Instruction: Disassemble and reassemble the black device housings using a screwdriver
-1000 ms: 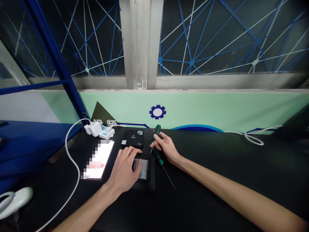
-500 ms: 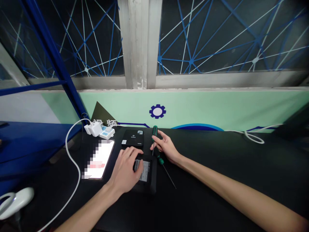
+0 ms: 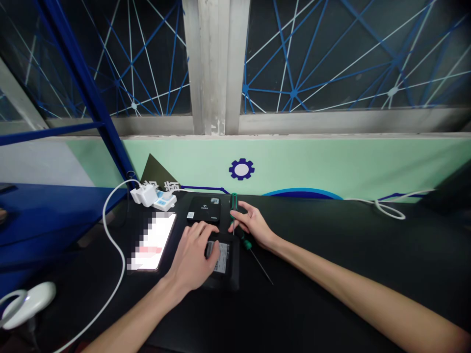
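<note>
Gripping an upright green-handled screwdriver [image 3: 234, 202], in the head view, the right hand [image 3: 254, 223] holds its shaft at the far edge of a labelled black electronic device [image 3: 230, 262] on the table [image 3: 312, 304]. The left hand [image 3: 194, 250], loosely spread, rests over the device; a second screwdriver [image 3: 248, 244] slants from beneath the right hand.

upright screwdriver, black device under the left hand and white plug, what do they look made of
Upright screwdriver: the green-and-black handle looks like moulded plastic, perhaps with rubber; the thin grey shaft looks like metal.
Black device: probably matte plastic, given its dull dark casing, though coated metal is possible.
White plug: likely smooth plastic, judging by its even white, rounded body.
</note>
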A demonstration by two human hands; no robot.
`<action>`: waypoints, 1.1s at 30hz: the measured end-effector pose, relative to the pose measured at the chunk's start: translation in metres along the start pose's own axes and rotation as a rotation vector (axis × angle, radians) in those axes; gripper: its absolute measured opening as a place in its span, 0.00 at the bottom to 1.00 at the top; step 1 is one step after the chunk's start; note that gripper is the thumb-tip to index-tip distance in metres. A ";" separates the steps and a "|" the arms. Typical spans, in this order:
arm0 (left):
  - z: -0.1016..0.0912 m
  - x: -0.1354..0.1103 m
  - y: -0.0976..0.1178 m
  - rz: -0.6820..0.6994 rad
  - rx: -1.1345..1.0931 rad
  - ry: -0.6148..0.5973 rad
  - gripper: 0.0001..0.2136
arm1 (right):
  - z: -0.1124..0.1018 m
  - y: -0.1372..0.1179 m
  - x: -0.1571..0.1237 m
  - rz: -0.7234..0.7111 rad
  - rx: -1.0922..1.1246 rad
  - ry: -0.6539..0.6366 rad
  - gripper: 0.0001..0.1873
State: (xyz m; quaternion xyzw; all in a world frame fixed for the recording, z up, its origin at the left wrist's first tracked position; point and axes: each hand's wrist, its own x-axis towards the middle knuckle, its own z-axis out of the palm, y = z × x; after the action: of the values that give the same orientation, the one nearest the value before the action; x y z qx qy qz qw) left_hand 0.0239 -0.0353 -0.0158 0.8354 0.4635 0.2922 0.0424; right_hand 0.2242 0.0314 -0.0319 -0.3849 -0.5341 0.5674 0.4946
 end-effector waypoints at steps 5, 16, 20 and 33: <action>0.000 0.000 0.000 -0.006 -0.012 -0.020 0.09 | 0.000 0.001 0.000 -0.009 0.008 0.031 0.31; 0.002 0.000 -0.001 -0.026 0.001 -0.048 0.08 | 0.000 0.006 -0.001 -0.046 -0.036 0.056 0.35; 0.001 0.000 0.000 -0.032 -0.006 -0.055 0.08 | 0.001 0.005 -0.003 -0.063 -0.056 0.063 0.35; 0.001 0.001 -0.001 -0.090 -0.055 -0.089 0.06 | 0.001 0.003 -0.003 -0.193 -0.002 0.140 0.26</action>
State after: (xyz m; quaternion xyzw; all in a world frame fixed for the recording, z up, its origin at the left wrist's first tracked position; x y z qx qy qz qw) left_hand 0.0239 -0.0335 -0.0161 0.8245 0.4900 0.2652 0.0989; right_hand 0.2235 0.0279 -0.0350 -0.3711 -0.5335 0.4882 0.5826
